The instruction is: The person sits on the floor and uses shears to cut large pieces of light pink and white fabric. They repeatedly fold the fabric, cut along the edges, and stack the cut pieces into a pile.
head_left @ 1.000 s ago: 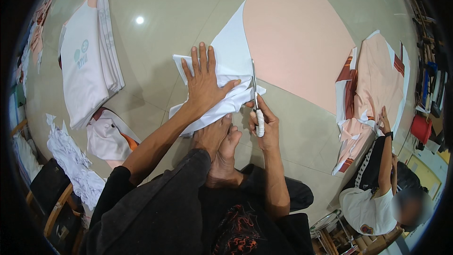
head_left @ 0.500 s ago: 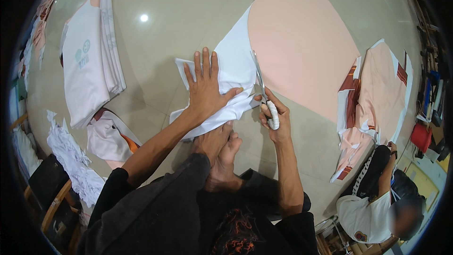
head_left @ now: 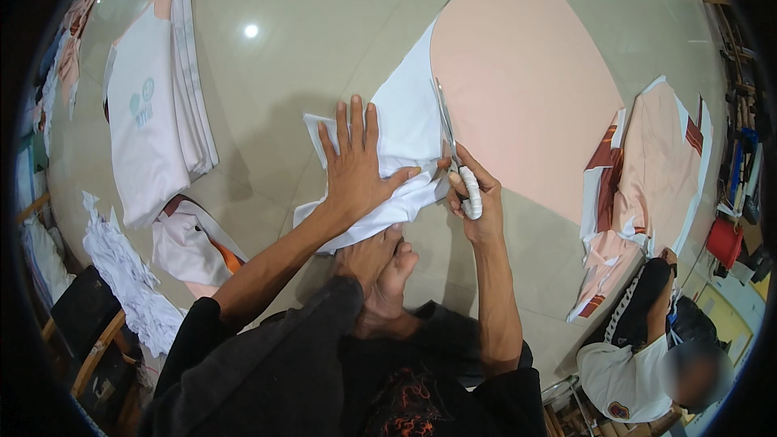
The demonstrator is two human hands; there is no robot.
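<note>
A smooth tiled floor (head_left: 267,57) gleams. The scissors (head_left: 450,136) have shiny metal blades (head_left: 443,105) and a handle (head_left: 470,194) wrapped in matt white. Peach-and-white cloth (head_left: 518,89) spreads smooth and matt; from here I can't tell whether the rough, crumpled scraps (head_left: 133,275) are cloth or paper. The chair arm (head_left: 97,352) looks wooden.

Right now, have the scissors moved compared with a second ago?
Yes: judged against the folded white stack on the floor, the scissors have moved forward, away from the person's body.
</note>
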